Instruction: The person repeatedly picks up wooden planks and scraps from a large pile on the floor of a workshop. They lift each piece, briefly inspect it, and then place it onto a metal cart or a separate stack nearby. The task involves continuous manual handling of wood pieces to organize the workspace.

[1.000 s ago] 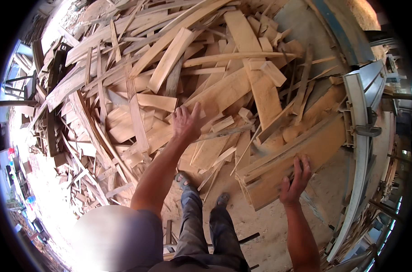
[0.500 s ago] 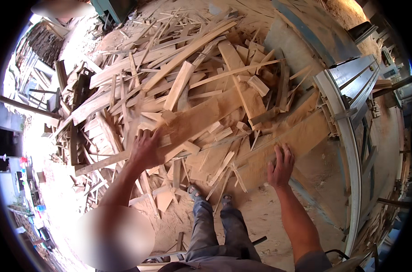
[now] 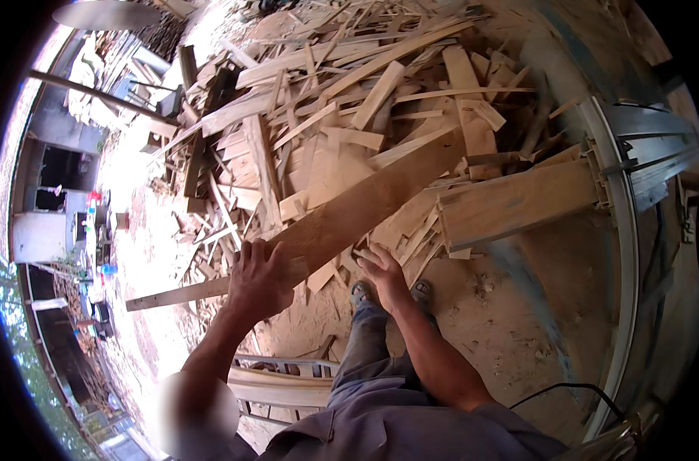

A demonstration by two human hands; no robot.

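Observation:
My left hand [image 3: 263, 280] is closed over the edge of a wide wooden board [image 3: 365, 203], which slants up and right above the scrap pile. A narrow wooden strip [image 3: 176, 293] sticks out to the left past this hand; whether it belongs to the board, I cannot tell. My right hand [image 3: 385, 275] holds nothing, its fingers stretched out and apart just below the board's lower edge. To its right, a thick flat plank or stack of planks [image 3: 518, 206] reaches out from the metal-edged bench.
A heap of wood offcuts [image 3: 303, 138] spreads ahead. A metal-railed bench or machine [image 3: 622, 253] runs along the right, with a black cable [image 3: 572, 388] near its foot. Long light boards [image 3: 280, 388] lie on a metal frame at my left side. A dark pole [image 3: 103, 96] crosses the upper left.
My right hand has left the thick plank by the bench and come left toward the wide board. My left hand keeps its hold. The whole view has turned left.

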